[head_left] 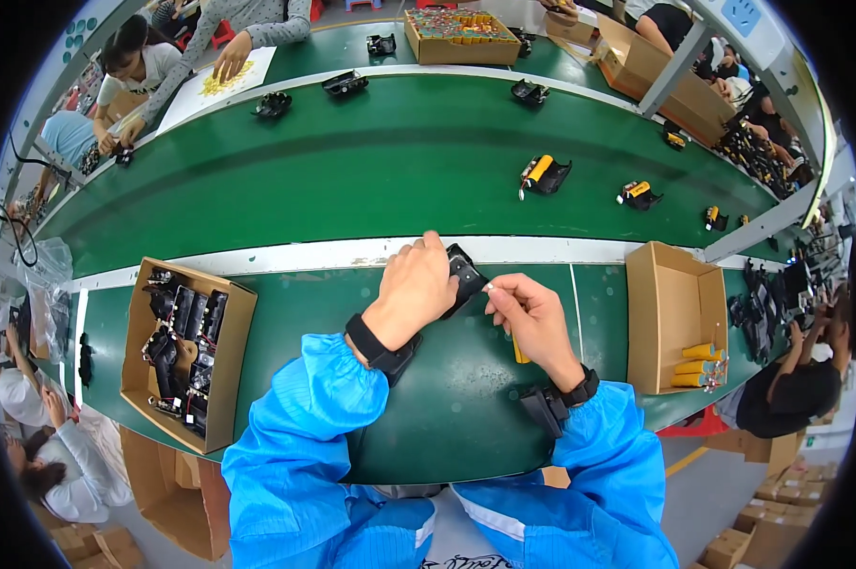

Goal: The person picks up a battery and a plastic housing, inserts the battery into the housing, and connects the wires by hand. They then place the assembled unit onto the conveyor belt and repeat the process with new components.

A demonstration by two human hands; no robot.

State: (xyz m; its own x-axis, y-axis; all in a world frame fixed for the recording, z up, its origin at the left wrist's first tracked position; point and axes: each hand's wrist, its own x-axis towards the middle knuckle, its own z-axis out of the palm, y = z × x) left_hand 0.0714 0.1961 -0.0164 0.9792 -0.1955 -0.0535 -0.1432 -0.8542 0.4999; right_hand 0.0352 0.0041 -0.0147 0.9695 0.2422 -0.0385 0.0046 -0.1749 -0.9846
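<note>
Over the bench in front of me, my left hand (414,289) is closed round a black plastic housing (463,277) and holds it tilted. My right hand (534,318) pinches a small white connector (488,286) at the housing's right edge. Below the right palm shows part of a yellow cylindrical battery (521,352); whether the hand grips it or it lies on the bench is hidden. Each wrist wears a black band. Left of my arms, an open cardboard box (238,356) holds several black housings. A second cardboard box (641,313), to the right, has several yellow batteries (698,365) in it.
Beyond a white rail (333,254) runs a green conveyor belt (352,161) carrying black housings, some with yellow batteries (545,174). Metal posts (674,71) stand at both sides. Other people work across the belt and at both sides. A box of batteries (461,47) stands at the far side.
</note>
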